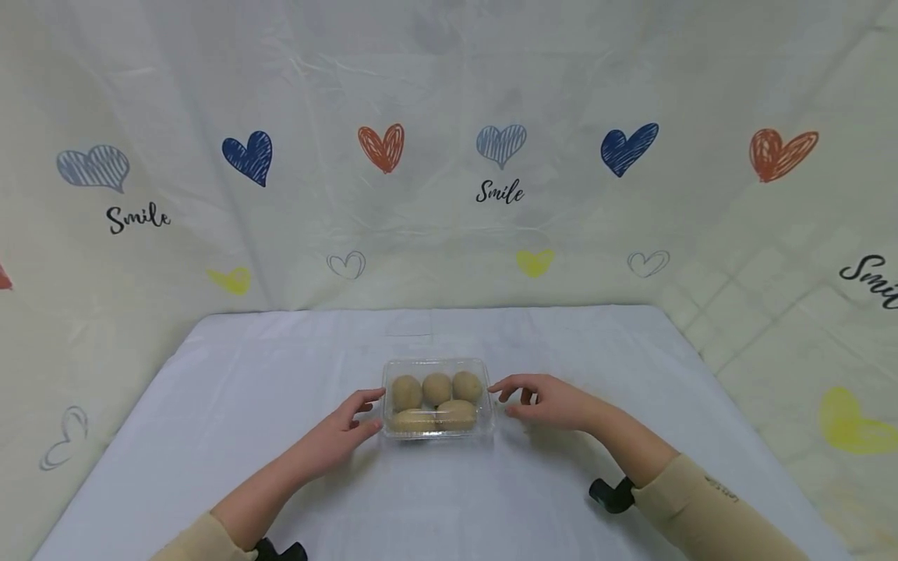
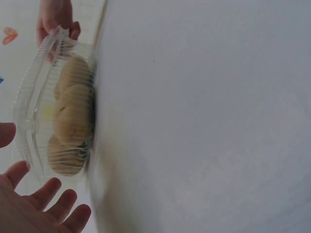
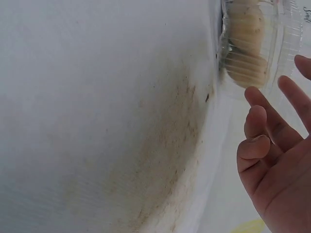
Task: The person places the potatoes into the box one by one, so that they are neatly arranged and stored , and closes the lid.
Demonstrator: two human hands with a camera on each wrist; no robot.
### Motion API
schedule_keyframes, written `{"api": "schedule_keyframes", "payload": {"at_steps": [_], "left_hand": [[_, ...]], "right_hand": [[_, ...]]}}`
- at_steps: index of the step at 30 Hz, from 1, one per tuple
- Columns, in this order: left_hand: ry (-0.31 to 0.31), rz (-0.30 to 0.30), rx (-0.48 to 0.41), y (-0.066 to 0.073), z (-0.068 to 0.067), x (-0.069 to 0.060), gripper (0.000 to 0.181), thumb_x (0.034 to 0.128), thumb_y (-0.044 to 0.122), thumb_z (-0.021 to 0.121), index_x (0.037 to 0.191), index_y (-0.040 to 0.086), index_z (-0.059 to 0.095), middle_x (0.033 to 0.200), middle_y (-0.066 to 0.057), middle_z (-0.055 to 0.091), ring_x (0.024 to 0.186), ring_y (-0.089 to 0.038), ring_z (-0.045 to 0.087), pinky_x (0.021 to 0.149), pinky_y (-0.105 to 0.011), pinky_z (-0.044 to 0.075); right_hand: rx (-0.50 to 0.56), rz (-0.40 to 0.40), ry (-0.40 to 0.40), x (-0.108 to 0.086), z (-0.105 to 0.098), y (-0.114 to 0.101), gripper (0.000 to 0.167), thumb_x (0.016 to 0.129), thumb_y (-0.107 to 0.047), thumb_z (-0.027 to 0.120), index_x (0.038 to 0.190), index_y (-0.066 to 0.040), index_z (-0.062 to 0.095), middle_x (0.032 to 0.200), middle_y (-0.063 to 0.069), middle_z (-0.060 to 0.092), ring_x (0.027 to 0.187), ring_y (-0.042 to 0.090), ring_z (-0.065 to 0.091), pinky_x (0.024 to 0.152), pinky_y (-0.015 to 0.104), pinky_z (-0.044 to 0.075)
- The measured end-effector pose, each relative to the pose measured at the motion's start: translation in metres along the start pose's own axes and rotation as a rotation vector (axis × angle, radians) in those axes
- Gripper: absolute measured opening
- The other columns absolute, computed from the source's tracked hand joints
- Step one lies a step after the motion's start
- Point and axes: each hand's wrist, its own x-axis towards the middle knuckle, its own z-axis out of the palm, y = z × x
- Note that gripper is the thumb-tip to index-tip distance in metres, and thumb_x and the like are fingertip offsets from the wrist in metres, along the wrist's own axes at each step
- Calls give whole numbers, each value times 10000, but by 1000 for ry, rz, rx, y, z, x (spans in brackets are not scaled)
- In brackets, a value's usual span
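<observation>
A clear plastic box (image 1: 436, 435) sits on the white-covered table, with several tan potatoes (image 1: 456, 414) visible through its ribbed walls. At the box's left end is my left hand (image 1: 342, 438), fingers spread and loosely bent, the tips close to the plastic; the left wrist view shows this hand (image 2: 36, 206) gripping nothing. On the opposite end, my right hand (image 1: 550, 401) reaches its fingertips to the box's edge. In the right wrist view the right hand (image 3: 286, 160) has its palm showing and some fingers partly bent, holding nothing. Whether any fingertip touches the plastic is hard to tell.
The white tablecloth (image 1: 281, 366) spreads around the box on all sides. Behind the table hangs a pale sheet (image 1: 435, 86) printed with hearts and words. A black wrist mount (image 1: 612, 495) juts from under the right sleeve, and another (image 1: 281, 550) is under the left.
</observation>
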Motion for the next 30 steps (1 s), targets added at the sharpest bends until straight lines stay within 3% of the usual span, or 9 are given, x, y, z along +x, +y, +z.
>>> {"api": "schedule_keyframes", "payload": {"at_steps": [4,10,15,19,24,30], "left_hand": [[6,26,-17,0,2,3,563,994,298,613,1483,129,394,1509,-125,416,1363,-352,417,1086,-540,370],[20,-2,-45,4,5,5,593,969,295,656,1467,121,386,1436,-124,476,1299,-331,487,1049,-537,413],[4,-41,-101,3,9,5,631,959,281,672,1473,136,336,1364,-146,513,1237,-326,543,985,-513,471],[-20,-55,-144,3,9,5,645,961,255,664,1476,137,293,1311,-155,530,1119,-294,610,855,-444,529],[-60,-83,-131,3,8,7,728,969,254,647,1544,191,204,1149,-111,579,862,-228,629,664,-358,512],[-103,-77,-125,7,7,9,800,985,211,620,1593,171,101,902,-84,662,754,-201,584,633,-345,482]], "right_hand": [[12,21,14,-1,2,-2,398,940,-340,683,1311,-204,635,1132,-8,664,828,155,569,678,281,487],[22,69,73,-2,7,-10,484,880,-423,741,1287,-186,631,1086,-38,669,812,145,580,680,291,492],[60,103,89,-3,13,-19,506,869,-387,759,1283,-145,599,1086,14,672,793,146,599,667,301,506],[82,129,98,0,18,-23,475,877,-318,760,1266,-121,571,1034,7,670,775,151,604,657,312,508],[210,166,90,3,25,-26,559,890,-223,742,1352,-73,464,974,0,663,777,177,624,691,324,499],[388,220,28,4,29,-26,806,927,-182,698,1565,-126,208,944,44,671,794,225,605,637,328,481]]}}
